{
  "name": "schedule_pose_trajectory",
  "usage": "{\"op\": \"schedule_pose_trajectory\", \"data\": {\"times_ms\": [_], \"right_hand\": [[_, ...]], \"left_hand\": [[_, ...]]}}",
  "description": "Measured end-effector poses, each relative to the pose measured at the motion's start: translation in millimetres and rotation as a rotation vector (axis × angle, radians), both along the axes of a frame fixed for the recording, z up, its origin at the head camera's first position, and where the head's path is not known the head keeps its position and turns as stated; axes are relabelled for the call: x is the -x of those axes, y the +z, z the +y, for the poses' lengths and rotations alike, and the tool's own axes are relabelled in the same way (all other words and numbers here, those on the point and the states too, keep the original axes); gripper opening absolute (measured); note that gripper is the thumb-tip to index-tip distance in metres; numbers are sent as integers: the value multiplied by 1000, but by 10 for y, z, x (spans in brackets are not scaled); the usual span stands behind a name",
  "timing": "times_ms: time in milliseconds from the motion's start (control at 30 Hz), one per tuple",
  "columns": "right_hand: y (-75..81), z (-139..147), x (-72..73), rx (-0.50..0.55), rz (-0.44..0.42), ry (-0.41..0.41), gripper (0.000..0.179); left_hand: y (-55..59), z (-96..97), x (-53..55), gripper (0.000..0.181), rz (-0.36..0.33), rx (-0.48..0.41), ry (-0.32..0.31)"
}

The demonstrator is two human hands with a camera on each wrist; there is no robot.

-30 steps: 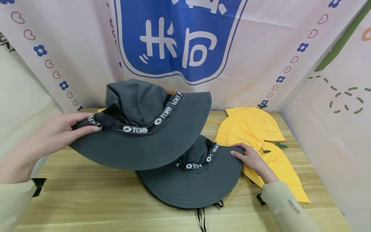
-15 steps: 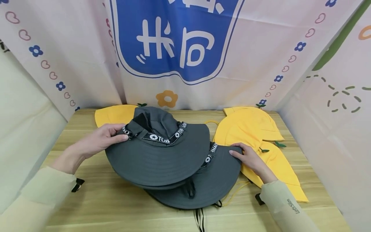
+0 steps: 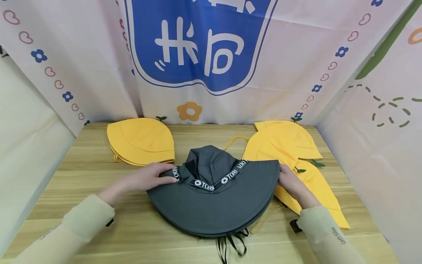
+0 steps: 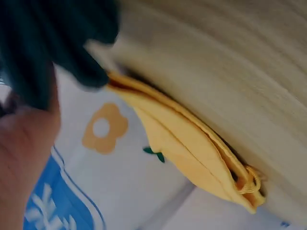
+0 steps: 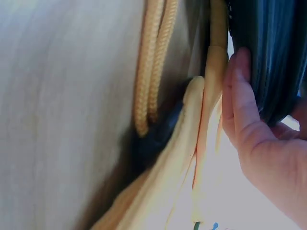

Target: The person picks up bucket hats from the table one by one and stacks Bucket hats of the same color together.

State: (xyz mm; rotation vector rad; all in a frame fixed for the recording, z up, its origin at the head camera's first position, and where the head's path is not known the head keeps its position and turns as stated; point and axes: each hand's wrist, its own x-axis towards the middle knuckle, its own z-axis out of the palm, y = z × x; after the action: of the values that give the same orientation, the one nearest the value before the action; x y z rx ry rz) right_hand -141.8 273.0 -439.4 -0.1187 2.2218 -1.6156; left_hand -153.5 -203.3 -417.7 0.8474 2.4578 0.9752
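Observation:
A dark grey wide-brimmed sun hat [image 3: 211,205] with black-and-white lettered tape lies over another grey hat, their brims nearly lined up; the lower one is mostly hidden. My left hand [image 3: 155,176] pinches the upper hat at the left end of its brim, thumb on top. At the right end, my right hand [image 3: 291,183] holds the brims. In the right wrist view, its fingers [image 5: 244,103] lie along one side of the stacked brims [image 5: 273,57], with the thumb partly seen beyond. Black cords [image 3: 230,244] hang out at the front.
A folded yellow hat [image 3: 141,141] with a green leaf tip lies at the back left of the wooden table [image 3: 132,234]. Several overlapping yellow hats [image 3: 280,146] lie at the right, touching my right hand's area. A printed cloth [image 3: 204,99] stands behind the table.
My left hand has brought the upper grey hat down and rightward onto the lower one, uncovering the yellow hat at left. My right hand stays at the right, now partly behind the upper brim.

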Motion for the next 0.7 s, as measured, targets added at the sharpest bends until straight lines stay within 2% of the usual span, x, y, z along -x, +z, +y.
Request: {"op": "schedule_pose_trajectory", "data": {"times_ms": [100,200,233,333,467,700], "right_hand": [[32,-3,14,116,-123,-36,41],[76,-17,30,186,-188,-51,63],[88,-28,31,174,-182,-48,68],[122,-85,13,100,-139,-60,69],[156,-202,-40,45,-92,-74,60],[222,-482,-107,31,-75,22,55]], "left_hand": [[-87,67,-39,31,143,78,50],[-101,98,-83,42,214,106,105],[-101,100,-91,48,209,112,109],[-108,72,-120,66,117,169,133],[-151,-59,-124,74,-5,204,131],[-116,-432,-64,70,-51,215,60]]}}
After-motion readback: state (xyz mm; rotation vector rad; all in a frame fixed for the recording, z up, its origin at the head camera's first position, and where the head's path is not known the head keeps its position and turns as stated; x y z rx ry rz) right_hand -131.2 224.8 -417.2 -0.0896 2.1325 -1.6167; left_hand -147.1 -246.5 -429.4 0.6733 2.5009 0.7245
